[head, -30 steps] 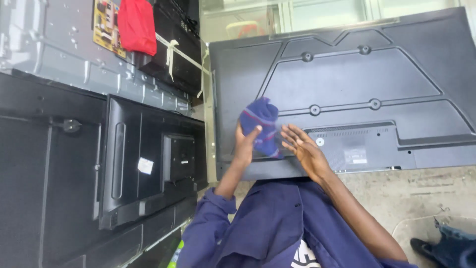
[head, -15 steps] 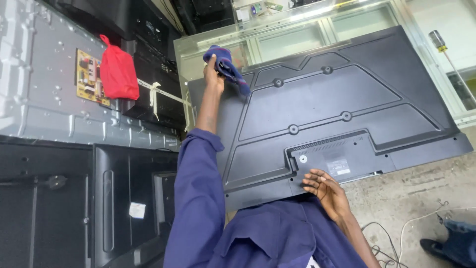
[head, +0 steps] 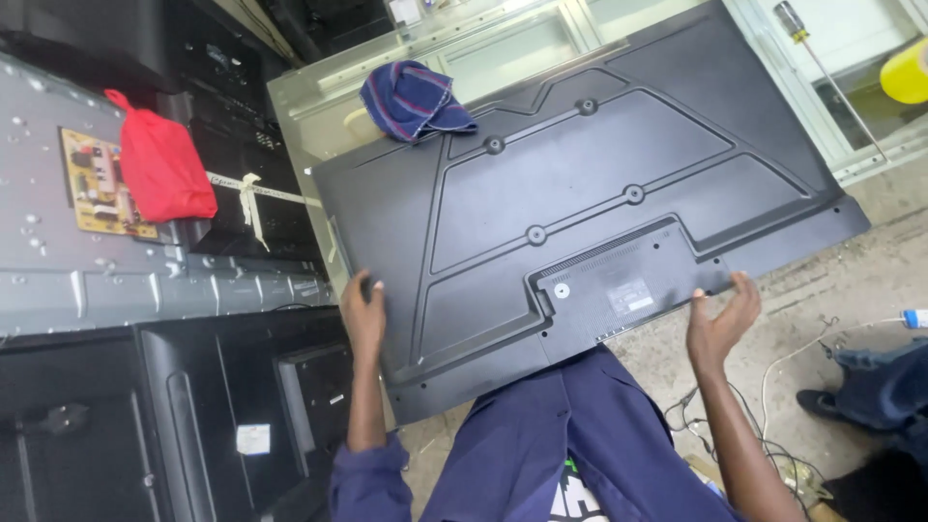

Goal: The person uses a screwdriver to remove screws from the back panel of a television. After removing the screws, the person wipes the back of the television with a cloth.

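A large black television back cover point(head: 541, 184) lies flat in front of me on a pale glass-topped frame point(head: 319, 116). My left hand point(head: 363, 314) is curled over the cover's near left edge. Just off the near lower edge, beside the raised panel with its label point(head: 628, 290), my right hand point(head: 722, 319) has its fingers spread, the fingertips at the rim. A crumpled blue striped cloth point(head: 414, 99) rests at the cover's far left corner, away from both hands.
A red pouch point(head: 159, 172) and a yellow circuit board point(head: 89, 184) lie on a grey metal panel point(head: 58, 280) at left. Black television sets point(head: 174, 416) stand below it. A screwdriver point(head: 822, 63) and a yellow roll point(head: 909, 77) are far right. Cables point(head: 793, 362) trail on the floor.
My left hand let go of the blue cloth at the far corner and came back to the cover's near left edge. My right hand shifted right along the lower edge.
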